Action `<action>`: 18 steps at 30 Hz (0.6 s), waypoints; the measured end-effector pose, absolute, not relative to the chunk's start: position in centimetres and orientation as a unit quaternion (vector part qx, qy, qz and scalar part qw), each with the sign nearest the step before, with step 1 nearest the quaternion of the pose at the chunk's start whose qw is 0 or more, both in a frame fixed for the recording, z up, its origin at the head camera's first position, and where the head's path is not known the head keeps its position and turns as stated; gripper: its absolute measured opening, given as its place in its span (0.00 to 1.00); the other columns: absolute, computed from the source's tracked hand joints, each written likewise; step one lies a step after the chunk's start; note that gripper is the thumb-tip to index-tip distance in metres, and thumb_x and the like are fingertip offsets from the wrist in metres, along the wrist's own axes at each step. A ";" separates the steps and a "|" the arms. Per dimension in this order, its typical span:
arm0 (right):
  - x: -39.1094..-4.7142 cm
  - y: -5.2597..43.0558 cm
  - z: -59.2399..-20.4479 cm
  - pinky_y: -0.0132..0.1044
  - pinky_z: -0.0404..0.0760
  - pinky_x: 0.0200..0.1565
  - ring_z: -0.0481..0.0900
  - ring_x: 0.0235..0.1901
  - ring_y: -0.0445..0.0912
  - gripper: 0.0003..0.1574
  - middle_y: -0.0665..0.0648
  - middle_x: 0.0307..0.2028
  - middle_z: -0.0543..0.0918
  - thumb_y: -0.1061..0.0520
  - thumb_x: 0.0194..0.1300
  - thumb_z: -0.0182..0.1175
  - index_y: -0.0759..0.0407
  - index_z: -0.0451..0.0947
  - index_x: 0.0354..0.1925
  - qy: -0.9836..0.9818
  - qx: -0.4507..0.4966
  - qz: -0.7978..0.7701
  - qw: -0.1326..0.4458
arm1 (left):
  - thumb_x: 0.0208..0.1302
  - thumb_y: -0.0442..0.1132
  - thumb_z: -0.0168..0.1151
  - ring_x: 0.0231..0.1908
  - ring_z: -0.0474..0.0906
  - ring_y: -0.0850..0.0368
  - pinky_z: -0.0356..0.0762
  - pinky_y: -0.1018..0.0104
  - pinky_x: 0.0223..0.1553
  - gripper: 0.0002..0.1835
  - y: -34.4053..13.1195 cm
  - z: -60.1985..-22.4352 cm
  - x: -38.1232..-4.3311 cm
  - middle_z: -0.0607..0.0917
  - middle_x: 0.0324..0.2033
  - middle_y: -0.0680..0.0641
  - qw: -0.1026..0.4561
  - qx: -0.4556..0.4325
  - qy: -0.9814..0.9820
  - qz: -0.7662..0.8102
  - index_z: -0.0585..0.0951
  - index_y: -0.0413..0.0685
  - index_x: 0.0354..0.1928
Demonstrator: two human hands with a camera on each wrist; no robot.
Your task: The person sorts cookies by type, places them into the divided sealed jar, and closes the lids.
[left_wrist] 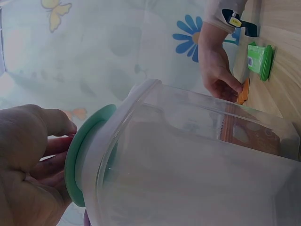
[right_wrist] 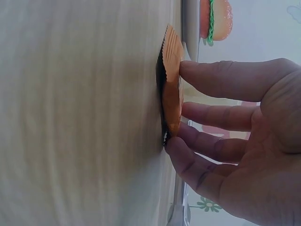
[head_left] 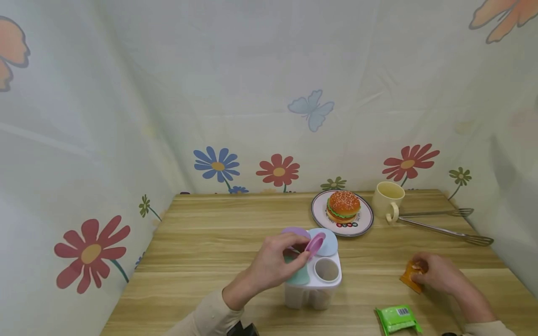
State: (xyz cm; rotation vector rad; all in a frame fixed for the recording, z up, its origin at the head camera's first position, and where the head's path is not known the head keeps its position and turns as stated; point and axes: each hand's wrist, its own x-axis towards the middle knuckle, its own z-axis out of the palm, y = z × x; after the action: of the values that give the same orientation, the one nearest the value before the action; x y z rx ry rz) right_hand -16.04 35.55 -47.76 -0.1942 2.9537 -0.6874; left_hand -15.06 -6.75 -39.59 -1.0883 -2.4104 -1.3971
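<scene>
My left hand (head_left: 275, 261) pinches a small pink lid (head_left: 315, 246) tilted over a white-topped divided container (head_left: 311, 296). Purple (head_left: 295, 231), light blue (head_left: 324, 242) and green (head_left: 299, 275) lids sit on its other openings, while the front right opening (head_left: 327, 269) is uncovered. Through the clear wall, the left wrist view shows a brown packet (left_wrist: 251, 134) low inside. Over on the right, my right hand (head_left: 443, 274) pinches an orange packet (right_wrist: 172, 82) at the tabletop, thumb on one side and fingers on the other. A green packet (head_left: 398, 319) lies between container and right hand, nearer the front.
Behind the container, a toy burger (head_left: 343, 206) sits on a plate (head_left: 362, 226). A cream mug (head_left: 387, 198) stands beside it at the back. Two metal whisks (head_left: 441, 228) lie to the right. Printed fabric walls (head_left: 252, 93) surround the wooden table (head_left: 201, 266).
</scene>
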 end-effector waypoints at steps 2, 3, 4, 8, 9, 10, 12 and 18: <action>-16.1 35.6 -47.8 0.50 0.81 0.38 0.81 0.37 0.55 0.29 0.63 0.36 0.83 0.57 0.51 0.72 0.75 0.75 0.46 0.970 -0.064 -0.229 0.055 | 0.61 0.35 0.67 0.36 0.83 0.65 0.82 0.77 0.37 0.13 -6.7 -39.6 -15.1 0.86 0.40 0.47 0.075 -0.364 -0.802 -0.468 0.83 0.42 0.47; -16.1 35.6 -47.8 0.51 0.81 0.39 0.81 0.38 0.55 0.30 0.63 0.36 0.83 0.57 0.51 0.72 0.75 0.75 0.47 0.970 -0.063 -0.230 0.057 | 0.61 0.35 0.67 0.36 0.83 0.64 0.82 0.77 0.37 0.13 -6.8 -39.6 -15.1 0.86 0.40 0.47 0.074 -0.364 -0.802 -0.468 0.83 0.42 0.47; -16.1 35.6 -47.9 0.51 0.82 0.39 0.81 0.38 0.56 0.30 0.64 0.37 0.83 0.57 0.51 0.72 0.75 0.75 0.47 0.970 -0.062 -0.229 0.058 | 0.61 0.35 0.67 0.36 0.83 0.64 0.82 0.77 0.37 0.12 -6.8 -39.6 -15.1 0.86 0.40 0.47 0.073 -0.364 -0.802 -0.469 0.83 0.42 0.47; -16.1 35.5 -48.0 0.52 0.81 0.39 0.81 0.37 0.56 0.32 0.65 0.37 0.83 0.54 0.50 0.72 0.74 0.75 0.47 0.972 -0.061 -0.221 0.055 | 0.61 0.35 0.67 0.36 0.83 0.63 0.82 0.77 0.37 0.12 -6.8 -39.5 -15.0 0.86 0.40 0.47 0.073 -0.361 -0.803 -0.469 0.83 0.43 0.47; -16.1 35.5 -48.0 0.52 0.81 0.39 0.81 0.37 0.56 0.32 0.65 0.36 0.83 0.54 0.50 0.72 0.74 0.75 0.47 0.973 -0.061 -0.218 0.052 | 0.61 0.35 0.67 0.36 0.83 0.63 0.82 0.77 0.37 0.12 -6.8 -39.5 -15.0 0.86 0.40 0.47 0.074 -0.361 -0.803 -0.469 0.83 0.43 0.47; -16.1 35.5 -48.0 0.52 0.81 0.38 0.81 0.37 0.56 0.32 0.64 0.36 0.83 0.54 0.50 0.73 0.74 0.76 0.47 0.973 -0.061 -0.216 0.049 | 0.61 0.35 0.67 0.36 0.83 0.63 0.82 0.77 0.37 0.12 -6.8 -39.5 -15.0 0.86 0.40 0.47 0.075 -0.361 -0.803 -0.468 0.84 0.43 0.47; -16.1 35.4 -48.0 0.52 0.81 0.38 0.81 0.37 0.56 0.32 0.64 0.36 0.83 0.53 0.50 0.73 0.74 0.76 0.47 0.974 -0.061 -0.215 0.045 | 0.61 0.36 0.67 0.36 0.83 0.63 0.82 0.77 0.37 0.12 -6.8 -39.4 -15.0 0.86 0.40 0.47 0.076 -0.362 -0.803 -0.468 0.84 0.43 0.47; -16.0 35.4 -47.8 0.51 0.81 0.40 0.82 0.38 0.55 0.30 0.64 0.37 0.84 0.55 0.50 0.72 0.72 0.77 0.47 0.973 -0.054 -0.222 0.041 | 0.62 0.36 0.67 0.36 0.83 0.63 0.82 0.77 0.37 0.12 -6.7 -39.4 -15.0 0.86 0.39 0.47 0.072 -0.361 -0.803 -0.470 0.84 0.43 0.47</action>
State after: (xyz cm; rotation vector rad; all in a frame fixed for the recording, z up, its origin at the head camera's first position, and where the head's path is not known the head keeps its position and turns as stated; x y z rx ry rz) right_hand -15.97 35.35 -47.83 -0.1649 2.9779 -0.6784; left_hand -14.98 -6.74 -39.38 -1.0841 -2.4120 -1.4117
